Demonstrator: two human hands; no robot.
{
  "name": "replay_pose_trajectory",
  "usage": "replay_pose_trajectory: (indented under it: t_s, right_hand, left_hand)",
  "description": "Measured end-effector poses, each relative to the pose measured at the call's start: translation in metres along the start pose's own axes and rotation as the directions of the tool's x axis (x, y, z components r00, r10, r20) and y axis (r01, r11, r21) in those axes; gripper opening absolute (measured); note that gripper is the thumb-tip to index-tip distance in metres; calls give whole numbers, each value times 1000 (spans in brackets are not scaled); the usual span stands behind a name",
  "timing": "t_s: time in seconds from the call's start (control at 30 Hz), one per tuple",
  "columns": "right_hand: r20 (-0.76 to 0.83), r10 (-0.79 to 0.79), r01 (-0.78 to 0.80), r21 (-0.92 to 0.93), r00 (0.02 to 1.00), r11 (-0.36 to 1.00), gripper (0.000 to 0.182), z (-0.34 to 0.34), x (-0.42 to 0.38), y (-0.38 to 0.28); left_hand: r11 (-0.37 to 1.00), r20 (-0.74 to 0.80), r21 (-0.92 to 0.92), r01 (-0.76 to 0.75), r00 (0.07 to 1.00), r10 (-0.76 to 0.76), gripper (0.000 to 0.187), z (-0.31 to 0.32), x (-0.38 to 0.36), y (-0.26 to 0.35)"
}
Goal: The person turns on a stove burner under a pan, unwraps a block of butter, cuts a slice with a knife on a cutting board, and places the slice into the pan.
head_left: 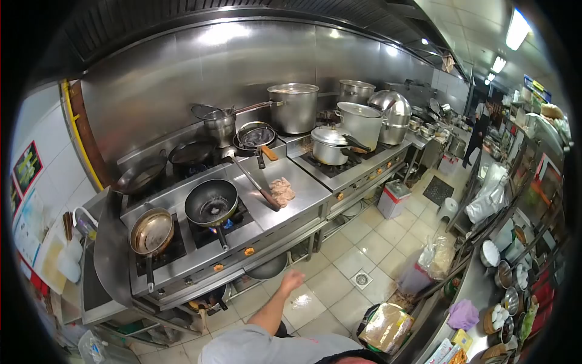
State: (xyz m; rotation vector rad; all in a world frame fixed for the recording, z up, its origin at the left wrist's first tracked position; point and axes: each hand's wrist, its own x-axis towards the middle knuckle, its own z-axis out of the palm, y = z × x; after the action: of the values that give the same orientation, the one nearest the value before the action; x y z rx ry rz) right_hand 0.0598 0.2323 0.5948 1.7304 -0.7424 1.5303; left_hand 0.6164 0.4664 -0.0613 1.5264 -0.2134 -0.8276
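My left hand (293,281) hangs over the tiled floor in front of the stove, its fingers curled in and nothing visible in them. It appears apart from the stove front. My right hand is out of view. On the nearest burners stand a dark wok (211,203), with a blue flame under it and a little liquid inside, and a brownish frying pan (151,231). Pale pieces of what looks like raw meat (282,192) lie on the steel top. A long-handled utensil (254,182) rests beside them.
A lidded pressure cooker (330,145) and a tall stockpot (293,109) stand farther along the stove. A taped cardboard box (387,327) sits low at the right. Bowls (490,253) line the right counter. Another person (479,130) stands far down the aisle.
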Motion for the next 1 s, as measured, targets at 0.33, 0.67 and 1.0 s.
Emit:
replay_pose_trajectory:
  t_s: [0.33,0.67,1.0]
  right_hand:
    - [299,-166,109,198,940,974,31,144,105,-100]
    - [386,-171,106,184,907,977,26,174,115,-117]
    - [248,-169,127,177,954,976,21,147,112,-114]
  left_hand:
    - [911,152,24,-411,902,403,44,108,-18,194]
    - [966,180,258,-16,983,-32,43,97,-35,52]
    - [725,-178,536,432,898,-403,25,-46,-91,-106]
